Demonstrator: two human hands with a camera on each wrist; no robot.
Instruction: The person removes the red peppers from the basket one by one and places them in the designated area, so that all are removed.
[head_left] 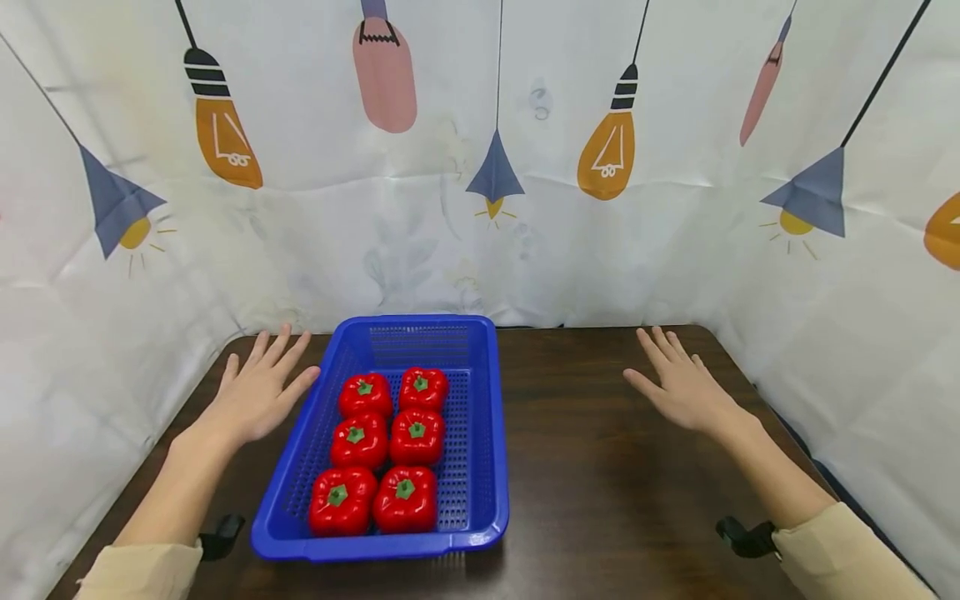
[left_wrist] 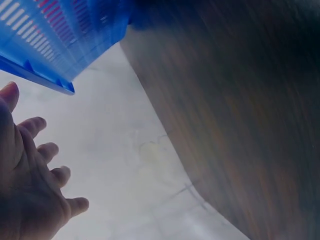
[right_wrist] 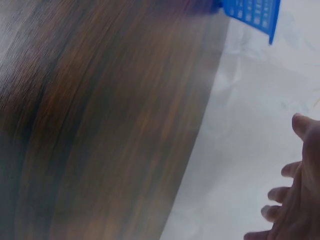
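My left hand (head_left: 258, 387) is held with fingers spread, just left of a blue plastic basket (head_left: 491, 433), and holds nothing. In the left wrist view that hand (left_wrist: 32, 175) shows at the lower left, below the basket's slotted wall (left_wrist: 95, 30). Inside the basket lie several glossy red bell peppers (head_left: 417, 437) with green stems, in two columns toward its left side. My right hand (head_left: 686, 390), fingers spread too, is over the right part of the table, well apart from the basket. The right wrist view shows this hand (right_wrist: 300, 185) at the right edge, with nothing in it.
The dark wooden table (head_left: 585, 467) carries the basket left of its middle. A pale curtain (head_left: 315, 250) printed with lamps and bulbs encloses the back and both sides. Black straps (head_left: 746, 537) sit at both wrists, by the beige sleeves (head_left: 847, 554).
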